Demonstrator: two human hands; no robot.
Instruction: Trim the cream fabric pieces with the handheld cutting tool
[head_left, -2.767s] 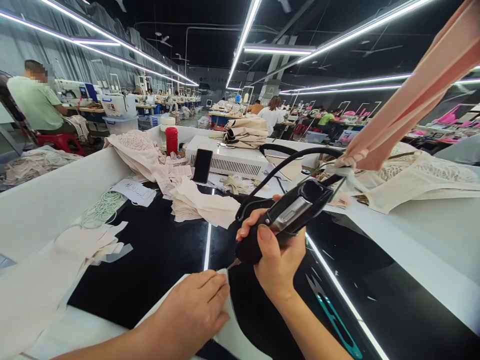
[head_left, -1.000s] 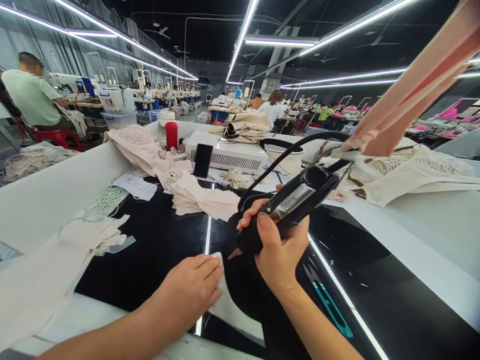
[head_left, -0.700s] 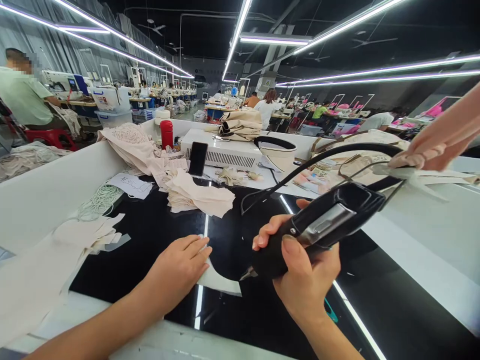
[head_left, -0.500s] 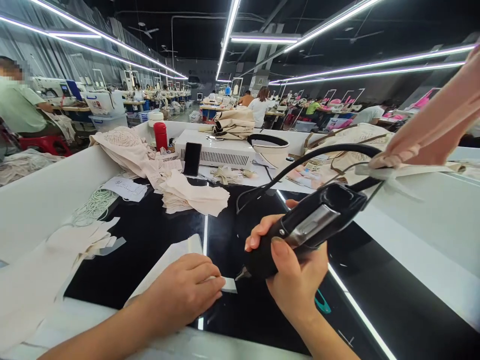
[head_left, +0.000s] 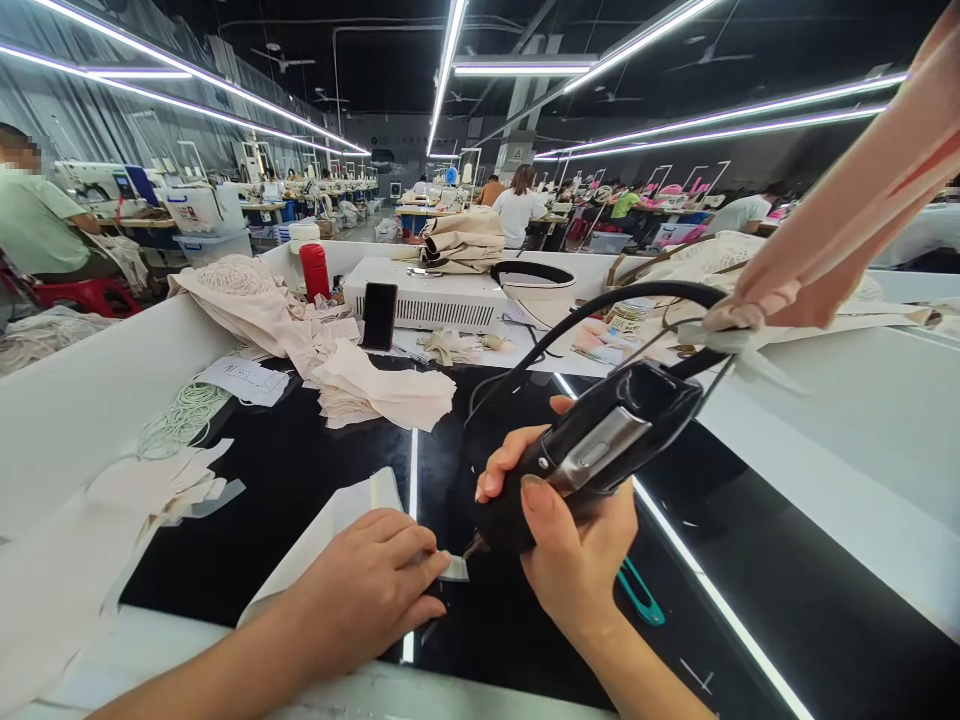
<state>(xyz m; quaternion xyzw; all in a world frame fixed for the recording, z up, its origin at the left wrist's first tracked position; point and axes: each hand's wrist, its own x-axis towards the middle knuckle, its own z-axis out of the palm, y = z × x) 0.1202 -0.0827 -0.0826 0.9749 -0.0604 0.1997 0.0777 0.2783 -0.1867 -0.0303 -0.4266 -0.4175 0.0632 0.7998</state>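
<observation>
My right hand (head_left: 574,555) is closed round a black corded handheld tool (head_left: 592,450), its metal tip pointing down and left onto the edge of a pale fabric piece (head_left: 330,525). My left hand (head_left: 367,590) presses that fabric flat on the black glossy table (head_left: 300,470), fingers curled at the fabric's right end, just left of the tool tip. The tool's black cable (head_left: 600,305) arcs up and back; a pink fabric band (head_left: 840,215) tied to it runs up to the right.
A stack of cream fabric pieces (head_left: 382,395) lies ahead, more scraps (head_left: 157,490) and white elastic rings (head_left: 180,415) at the left. A teal clipper (head_left: 637,590) lies by my right wrist. A white box machine (head_left: 427,300), phone (head_left: 379,315) and red bottle (head_left: 315,272) stand behind. Other people work at distant tables.
The fabric piece was turned and re-laid under my left hand. My right hand swung the tool right, then brought its tip back to the fabric's edge.
</observation>
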